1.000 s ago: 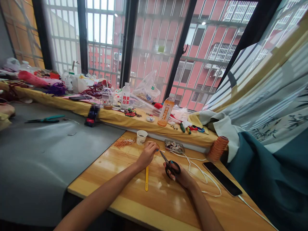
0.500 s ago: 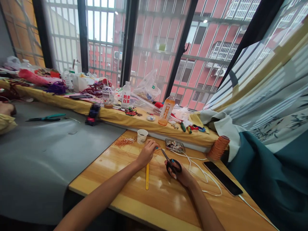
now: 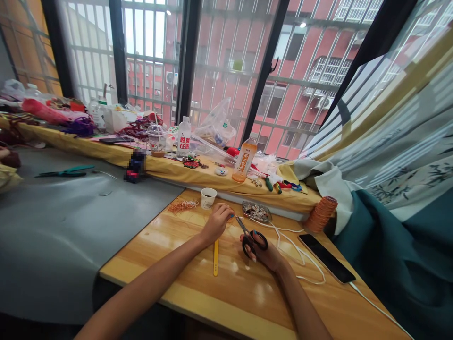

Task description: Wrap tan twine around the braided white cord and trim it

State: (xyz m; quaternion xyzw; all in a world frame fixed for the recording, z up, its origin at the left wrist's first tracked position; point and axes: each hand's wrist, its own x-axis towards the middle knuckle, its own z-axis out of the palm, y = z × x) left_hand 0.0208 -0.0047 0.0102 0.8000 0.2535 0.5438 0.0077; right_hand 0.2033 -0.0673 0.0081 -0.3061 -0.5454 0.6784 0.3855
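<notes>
My left hand is closed in a pinch on a thin orange cord above the wooden table; the fingers hide part of it. In my right hand is a pair of scissors with black handles. Its handle loops stand apart, and the blade tips point up-left at the cord by my left fingertips. Whether the blades touch the cord, I cannot tell. A flat yellow strip lies on the table below my left hand.
Behind my hands stand a paper cup beside orange thread scraps and a clear tray of small pieces. A spool of orange cord, a phone and a white cable lie right. Another person's sleeve shows far left.
The scissors' handle loops have spread wider apart in my right hand. My left hand keeps its pinch on the cord. The whole view has shifted slightly.
</notes>
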